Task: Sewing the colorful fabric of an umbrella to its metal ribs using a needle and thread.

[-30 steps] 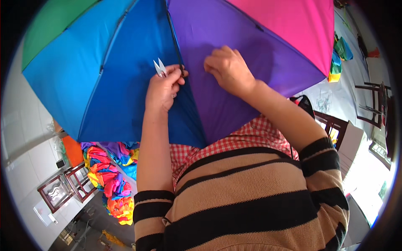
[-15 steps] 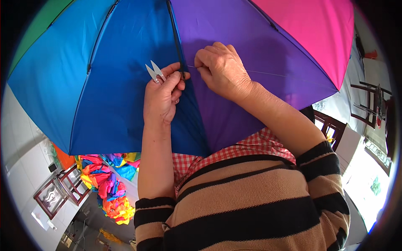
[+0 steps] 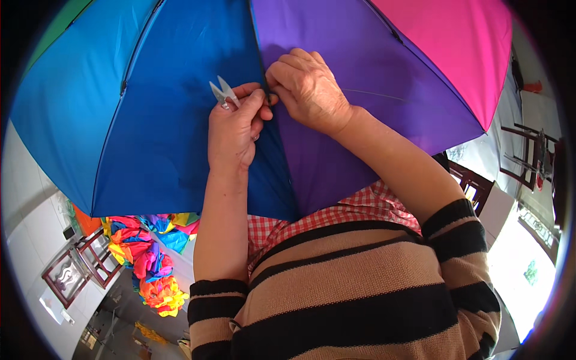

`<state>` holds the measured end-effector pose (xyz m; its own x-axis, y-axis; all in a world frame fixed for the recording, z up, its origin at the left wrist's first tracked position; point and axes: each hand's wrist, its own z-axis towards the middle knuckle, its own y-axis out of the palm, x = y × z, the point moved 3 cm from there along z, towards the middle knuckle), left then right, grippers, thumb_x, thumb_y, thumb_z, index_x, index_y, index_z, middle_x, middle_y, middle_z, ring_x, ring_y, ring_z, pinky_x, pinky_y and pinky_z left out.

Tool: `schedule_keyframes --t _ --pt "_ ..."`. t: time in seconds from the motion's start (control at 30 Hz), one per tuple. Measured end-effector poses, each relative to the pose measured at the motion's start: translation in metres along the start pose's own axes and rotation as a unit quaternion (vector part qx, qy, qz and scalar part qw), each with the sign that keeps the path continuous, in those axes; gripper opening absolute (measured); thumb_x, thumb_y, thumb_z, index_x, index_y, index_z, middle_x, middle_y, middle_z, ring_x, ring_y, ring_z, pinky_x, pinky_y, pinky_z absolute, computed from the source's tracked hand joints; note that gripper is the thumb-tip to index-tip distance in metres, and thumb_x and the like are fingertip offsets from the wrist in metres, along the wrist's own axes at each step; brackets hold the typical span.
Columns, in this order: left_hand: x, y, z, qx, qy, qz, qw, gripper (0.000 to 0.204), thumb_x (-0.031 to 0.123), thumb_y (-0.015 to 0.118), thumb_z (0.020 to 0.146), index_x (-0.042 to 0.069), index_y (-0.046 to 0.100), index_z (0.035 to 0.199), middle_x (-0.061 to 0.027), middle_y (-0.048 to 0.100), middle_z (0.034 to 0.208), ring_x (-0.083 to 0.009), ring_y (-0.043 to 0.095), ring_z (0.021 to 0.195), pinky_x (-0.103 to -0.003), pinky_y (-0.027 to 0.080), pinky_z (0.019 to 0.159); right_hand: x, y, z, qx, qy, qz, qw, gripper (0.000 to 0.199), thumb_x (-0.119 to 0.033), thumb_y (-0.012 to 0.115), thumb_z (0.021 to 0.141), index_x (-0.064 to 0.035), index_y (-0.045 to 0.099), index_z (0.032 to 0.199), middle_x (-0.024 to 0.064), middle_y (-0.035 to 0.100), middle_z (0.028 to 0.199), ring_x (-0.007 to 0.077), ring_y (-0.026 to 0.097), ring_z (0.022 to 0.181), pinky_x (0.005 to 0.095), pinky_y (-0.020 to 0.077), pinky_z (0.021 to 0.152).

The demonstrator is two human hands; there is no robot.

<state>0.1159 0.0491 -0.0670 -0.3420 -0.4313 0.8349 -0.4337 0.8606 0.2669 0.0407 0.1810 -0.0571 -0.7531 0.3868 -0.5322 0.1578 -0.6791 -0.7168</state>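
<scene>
A wide umbrella canopy of blue, purple, pink and green fabric (image 3: pixel 180 138) spreads beyond the near red-and-white checked cloth (image 3: pixel 375 207). The left hand (image 3: pixel 235 129), mostly closed, holds small silver metal snips with 2 pointed blades (image 3: pixel 225 91) and pinches the slim black rib (image 3: pixel 257 36) at the blue-purple seam. Just right, the right hand (image 3: pixel 312 90) is curled, fingertips together; I cannot tell what they grip. A fine pale thread (image 3: pixel 375 94) crosses the purple panel farther right.
</scene>
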Motion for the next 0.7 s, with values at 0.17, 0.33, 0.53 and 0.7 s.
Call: schedule_keyframes --t 0.17,0.33,0.53,0.7 --pt "-0.009 0.004 0.005 0.038 0.037 0.049 0.997 0.017 0.01 0.056 0.093 -0.004 0.054 0.103 -0.0141 0.067 0.079 -0.0095 0.055 0.053 -0.021 0.042 0.049 -0.002 -0.001 -0.002 -0.037 0.022 0.008 0.999 0.015 0.0 0.065 0.074 -0.0081 0.06 0.085 0.0055 0.059 0.084 0.0268 0.057 0.083 0.0367 0.0441 0.074" --pt "-0.013 0.005 0.001 0.063 0.083 0.048 0.993 0.019 0.014 0.047 0.097 -0.005 0.051 0.096 -0.0166 0.068 0.08 -0.0145 0.061 0.057 -0.028 0.05 0.057 -0.002 -0.016 -0.007 0.0 0.019 0.021 1.0 0.023 0.004 0.065 0.073 -0.006 0.063 0.094 0.0095 0.061 0.095 0.0282 0.06 0.091 0.036 0.0484 0.08" --pt "-0.014 0.004 0.0 0.055 0.083 0.022 0.995 0.024 0.018 0.043 0.099 -0.004 0.051 0.096 -0.017 0.068 0.082 -0.0143 0.062 0.059 -0.026 0.047 0.055 0.005 -0.025 -0.014 -0.011 0.067 0.02 0.998 0.026 0.006 0.064 0.073 -0.0047 0.063 0.097 0.0114 0.06 0.103 0.029 0.059 0.099 0.0353 0.0491 0.086" --pt "-0.012 0.006 0.0 0.048 0.079 0.03 0.995 0.025 0.022 0.045 0.101 -0.001 0.053 0.096 -0.0171 0.069 0.085 -0.0104 0.059 0.059 -0.02 0.038 0.046 0.003 -0.024 -0.014 -0.013 0.077 0.011 0.997 0.023 0.004 0.063 0.074 -0.0051 0.064 0.094 0.0106 0.06 0.102 0.0286 0.058 0.099 0.0359 0.0486 0.086"
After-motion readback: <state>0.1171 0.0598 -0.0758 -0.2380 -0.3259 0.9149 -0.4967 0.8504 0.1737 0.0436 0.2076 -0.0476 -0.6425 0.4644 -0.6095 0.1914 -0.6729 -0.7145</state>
